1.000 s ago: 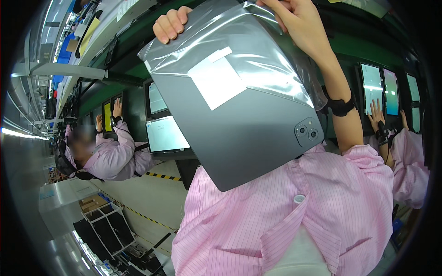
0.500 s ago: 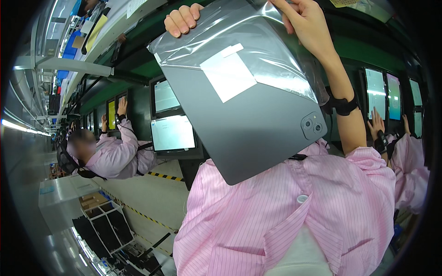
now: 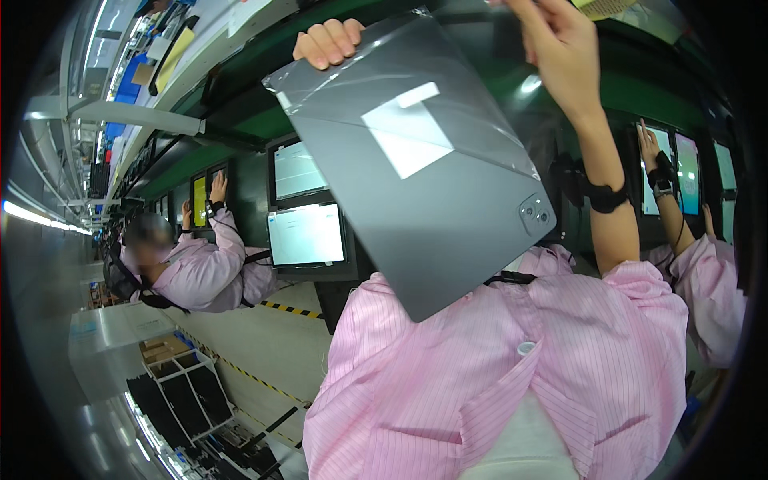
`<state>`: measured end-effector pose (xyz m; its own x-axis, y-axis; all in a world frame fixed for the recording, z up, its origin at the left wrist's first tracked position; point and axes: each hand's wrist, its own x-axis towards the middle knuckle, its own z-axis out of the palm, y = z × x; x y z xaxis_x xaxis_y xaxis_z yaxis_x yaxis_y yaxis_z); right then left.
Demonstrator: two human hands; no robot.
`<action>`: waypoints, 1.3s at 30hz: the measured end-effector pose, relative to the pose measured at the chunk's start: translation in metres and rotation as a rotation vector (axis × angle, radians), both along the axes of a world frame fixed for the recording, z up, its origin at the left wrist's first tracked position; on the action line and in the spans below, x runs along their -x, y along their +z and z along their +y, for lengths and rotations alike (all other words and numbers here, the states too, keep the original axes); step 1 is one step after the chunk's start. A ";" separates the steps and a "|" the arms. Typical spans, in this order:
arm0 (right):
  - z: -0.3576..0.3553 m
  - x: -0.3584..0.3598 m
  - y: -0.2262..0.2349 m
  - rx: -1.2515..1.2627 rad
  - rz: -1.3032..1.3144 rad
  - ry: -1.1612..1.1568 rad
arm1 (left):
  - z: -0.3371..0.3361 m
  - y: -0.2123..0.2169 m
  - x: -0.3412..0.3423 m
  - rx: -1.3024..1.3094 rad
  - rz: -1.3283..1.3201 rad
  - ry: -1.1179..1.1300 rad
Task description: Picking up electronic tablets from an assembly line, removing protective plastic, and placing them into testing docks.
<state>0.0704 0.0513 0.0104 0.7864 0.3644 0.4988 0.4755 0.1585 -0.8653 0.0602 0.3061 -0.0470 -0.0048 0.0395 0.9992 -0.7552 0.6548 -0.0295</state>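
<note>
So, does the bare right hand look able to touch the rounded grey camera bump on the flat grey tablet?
Probably yes: nothing visible covers the camera bump, and the right hand appears clear of the tablet, though the picture's edge crops it.

No readable text on white label (image 3: 410,142) or tablet (image 3: 436,240)

Grey tablet (image 3: 436,208): one. White square sticker (image 3: 408,138) on it: one. Pale lit screens (image 3: 306,235) just left of the tablet: two. Yellow screen (image 3: 199,202), farther left: one.
</note>
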 end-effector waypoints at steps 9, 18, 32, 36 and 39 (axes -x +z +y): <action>-0.062 0.068 -0.017 -0.052 -1.136 0.227 | 0.044 -0.002 0.039 -0.285 0.198 0.249; -0.069 0.049 -0.028 0.260 -0.946 0.122 | 0.054 -0.032 0.040 -0.106 0.141 0.253; -0.043 0.053 -0.024 -0.119 -0.322 0.328 | 0.009 -0.092 0.083 0.494 0.527 0.472; -0.027 0.065 -0.020 -0.308 -0.219 0.555 | -0.004 -0.105 0.082 0.563 0.666 0.450; -0.021 0.076 -0.028 -0.342 -0.080 0.582 | -0.007 -0.114 0.080 0.571 0.709 0.416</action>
<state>-0.0059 0.0305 -0.0176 0.4658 0.5285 0.7097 0.2900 0.6666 -0.6867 -0.0199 0.2993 -0.1613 0.4620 0.6452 0.6085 -0.8862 0.3624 0.2885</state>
